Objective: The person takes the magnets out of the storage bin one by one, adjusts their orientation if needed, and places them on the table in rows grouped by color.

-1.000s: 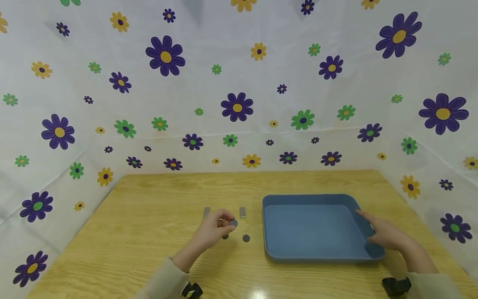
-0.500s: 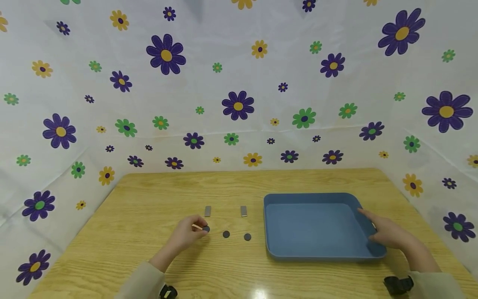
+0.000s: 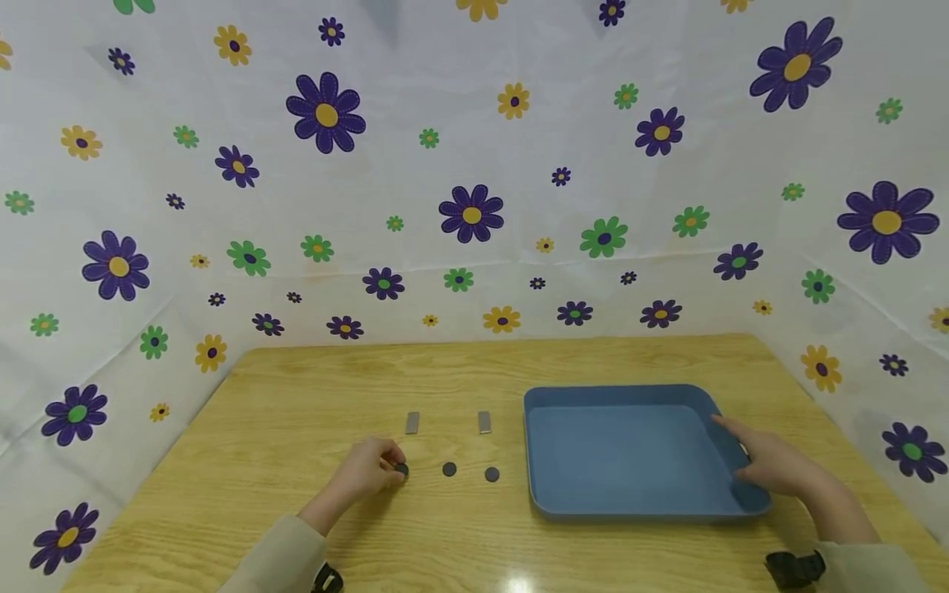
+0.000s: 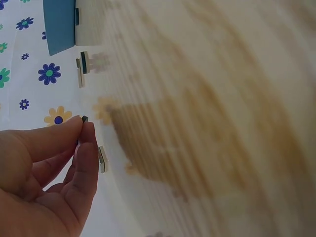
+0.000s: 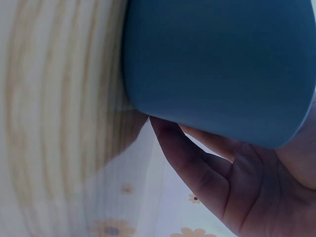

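Note:
My left hand (image 3: 368, 471) pinches a small dark disc (image 3: 401, 469) between thumb and fingertip, low at the wooden table (image 3: 296, 395). The left wrist view shows the disc (image 4: 84, 119) held edge-on in that pinch. Two more dark discs (image 3: 449, 469) (image 3: 492, 474) lie in a row to its right. Two grey rectangular pieces (image 3: 412, 423) (image 3: 484, 422) lie just behind them. My right hand (image 3: 767, 467) holds the right rim of the blue tray (image 3: 630, 395). In the right wrist view its fingers (image 5: 197, 168) lie against the tray's outer wall (image 5: 222, 64).
Flower-printed white cloth (image 3: 474, 206) walls the table on the left, back and right. The tray's inside shows nothing in it. A black wrist strap (image 3: 793, 568) sits at the near right edge.
My left hand carried the disc leftward from beside the other two discs and lowered it to the table at the row's left end. The right hand stayed on the tray.

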`<state>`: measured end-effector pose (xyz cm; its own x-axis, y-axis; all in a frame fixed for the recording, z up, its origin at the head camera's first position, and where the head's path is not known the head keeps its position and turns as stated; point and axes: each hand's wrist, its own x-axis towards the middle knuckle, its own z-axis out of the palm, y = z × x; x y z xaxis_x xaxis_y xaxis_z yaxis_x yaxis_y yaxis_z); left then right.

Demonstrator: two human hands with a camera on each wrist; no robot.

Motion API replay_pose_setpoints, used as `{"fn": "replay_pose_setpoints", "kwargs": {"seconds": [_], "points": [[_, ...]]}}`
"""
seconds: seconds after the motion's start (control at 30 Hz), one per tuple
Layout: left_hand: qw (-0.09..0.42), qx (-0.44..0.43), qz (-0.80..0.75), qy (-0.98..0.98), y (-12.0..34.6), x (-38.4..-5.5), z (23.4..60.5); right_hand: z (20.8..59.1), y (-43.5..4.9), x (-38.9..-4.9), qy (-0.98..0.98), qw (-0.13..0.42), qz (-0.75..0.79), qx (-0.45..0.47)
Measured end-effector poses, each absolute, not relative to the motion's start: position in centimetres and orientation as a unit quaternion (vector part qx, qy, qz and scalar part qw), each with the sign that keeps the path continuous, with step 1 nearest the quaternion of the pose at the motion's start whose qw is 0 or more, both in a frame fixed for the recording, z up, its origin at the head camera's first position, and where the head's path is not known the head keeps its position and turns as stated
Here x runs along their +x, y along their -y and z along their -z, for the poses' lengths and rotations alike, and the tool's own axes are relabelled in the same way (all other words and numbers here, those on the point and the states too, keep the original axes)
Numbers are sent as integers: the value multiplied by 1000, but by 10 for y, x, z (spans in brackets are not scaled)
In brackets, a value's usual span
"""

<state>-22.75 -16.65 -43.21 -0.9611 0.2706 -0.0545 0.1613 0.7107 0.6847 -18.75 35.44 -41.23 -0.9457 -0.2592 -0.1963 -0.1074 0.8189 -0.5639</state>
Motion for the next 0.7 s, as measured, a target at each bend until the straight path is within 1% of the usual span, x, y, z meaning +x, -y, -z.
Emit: {"fn": "replay_pose_setpoints", "kwargs": {"seconds": [0.2, 0.57, 0.7], "points": [[82, 136, -334, -929, 168, -228, 434, 412, -354, -188, -939, 144, 300, -89], [68, 161, -273, -946, 169, -226, 433, 411, -354, -184, -939, 136, 304, -89], [73, 164, -266, -947, 171, -227, 432, 411, -353, -185, -937, 136, 309, -90]]}}
